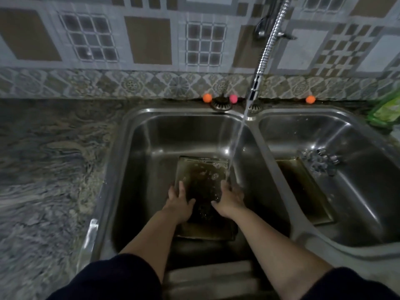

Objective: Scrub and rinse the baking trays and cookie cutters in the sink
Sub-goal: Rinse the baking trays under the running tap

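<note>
Dark sleeves sat nearest the camera, pushed up above both bare forearms, which reached down into the left basin of a steel double sink.

The left hand gripped the left long edge of a dark baking tray, fingers along the rim and thumb laid on its inner face. The right hand clamped the opposite long edge the same way. The tray was rectangular, its long axis running away from the person toward the tiled wall, and its open face was turned up. Its far end appeared raised off the basin floor; how steeply, I could not tell. Another flat dark shape showed beneath its near end, too dim to identify.

A stream of water from the hose tap fell onto the tray's far right corner, just beside the right hand.

The left basin had bare floor on both sides of the tray and beyond its far end. In the right basin a second tray lay along the dividing wall, with metal cookie cutters clustered at its far right corner. A marbled counter lay open to the left.
</note>
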`<state>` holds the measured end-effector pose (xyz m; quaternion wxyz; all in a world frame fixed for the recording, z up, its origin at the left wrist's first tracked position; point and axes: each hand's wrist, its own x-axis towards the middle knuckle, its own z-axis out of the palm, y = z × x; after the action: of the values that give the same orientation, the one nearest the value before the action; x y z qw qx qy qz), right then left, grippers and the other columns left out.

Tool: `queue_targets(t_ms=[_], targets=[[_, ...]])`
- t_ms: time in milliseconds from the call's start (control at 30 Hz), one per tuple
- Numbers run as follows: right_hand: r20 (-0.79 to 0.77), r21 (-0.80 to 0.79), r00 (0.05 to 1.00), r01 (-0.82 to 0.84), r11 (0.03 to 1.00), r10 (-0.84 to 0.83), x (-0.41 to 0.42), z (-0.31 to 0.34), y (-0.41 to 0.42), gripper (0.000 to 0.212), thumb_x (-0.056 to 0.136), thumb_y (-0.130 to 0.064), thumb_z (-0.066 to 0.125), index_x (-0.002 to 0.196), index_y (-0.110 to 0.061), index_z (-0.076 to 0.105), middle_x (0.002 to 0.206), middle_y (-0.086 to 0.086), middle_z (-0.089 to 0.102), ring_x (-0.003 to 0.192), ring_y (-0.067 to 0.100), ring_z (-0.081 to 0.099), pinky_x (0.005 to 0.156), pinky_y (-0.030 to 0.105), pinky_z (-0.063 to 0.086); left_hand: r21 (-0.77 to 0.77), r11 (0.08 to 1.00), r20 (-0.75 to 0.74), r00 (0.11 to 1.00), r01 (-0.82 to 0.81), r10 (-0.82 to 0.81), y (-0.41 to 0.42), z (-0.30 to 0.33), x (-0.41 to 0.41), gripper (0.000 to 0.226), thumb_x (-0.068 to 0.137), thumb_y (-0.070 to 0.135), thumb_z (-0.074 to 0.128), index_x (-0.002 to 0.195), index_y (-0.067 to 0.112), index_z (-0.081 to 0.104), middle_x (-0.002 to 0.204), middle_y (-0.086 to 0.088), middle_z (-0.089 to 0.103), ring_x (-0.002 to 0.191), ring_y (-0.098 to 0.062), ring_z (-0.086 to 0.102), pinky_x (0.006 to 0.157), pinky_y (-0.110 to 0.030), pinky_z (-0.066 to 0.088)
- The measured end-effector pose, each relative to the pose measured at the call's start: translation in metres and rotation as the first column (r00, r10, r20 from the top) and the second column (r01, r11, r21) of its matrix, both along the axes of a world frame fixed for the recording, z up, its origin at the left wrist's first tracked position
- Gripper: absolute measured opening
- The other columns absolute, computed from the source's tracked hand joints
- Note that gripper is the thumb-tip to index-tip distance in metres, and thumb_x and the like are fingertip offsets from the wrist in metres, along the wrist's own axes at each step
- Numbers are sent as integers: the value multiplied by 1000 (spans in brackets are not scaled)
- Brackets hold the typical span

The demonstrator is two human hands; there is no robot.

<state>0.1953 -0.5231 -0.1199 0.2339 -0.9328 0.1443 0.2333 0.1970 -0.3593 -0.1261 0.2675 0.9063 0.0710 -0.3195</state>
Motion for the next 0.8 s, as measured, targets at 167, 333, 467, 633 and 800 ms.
queue_targets(t_ms=[167,333,467,633,800], targets=[[-16,-1,998,63,998,-63,6,-8,0,86,91,-37,59,153,-33,0,158,8,13,143,36,13,112,44,29,-61,998,-28,1000,-6,4,0,-1,3,77,99,48,36,149,29,-20,157,-8,-25,147,-33,-3,118,-48,16],[19,-88,998,53,995,-52,10,-8,0,76,91,-37,58,153,-25,16,157,6,18,141,34,20,111,40,28,-97,995,-37,999,-23,19,-2,2,5,77,99,48,36,150,27,-18,157,-10,-25,147,-35,-1,119,-47,14],[40,-19,989,142,990,-142,14,-10,-4,51,90,-32,59,138,-21,46,141,7,44,129,31,41,102,40,44,-117,991,-39,998,-61,56,-5,9,8,73,100,47,36,152,26,-12,158,-10,-21,146,-37,7,118,-46,17],[47,-9,991,126,992,-125,15,-10,-5,35,86,-32,60,117,-18,62,122,8,58,113,29,54,94,41,50,-220,965,-10,989,-145,147,-7,15,7,67,101,44,35,153,26,-3,160,-9,-12,146,-36,11,117,-47,21],[12,73,991,129,989,-130,12,-12,-11,46,86,-39,60,129,-23,54,132,7,54,122,29,49,100,40,45,-216,955,177,954,-201,241,-14,25,-4,61,101,32,39,154,26,7,161,-3,3,142,-28,27,112,-41,33]])
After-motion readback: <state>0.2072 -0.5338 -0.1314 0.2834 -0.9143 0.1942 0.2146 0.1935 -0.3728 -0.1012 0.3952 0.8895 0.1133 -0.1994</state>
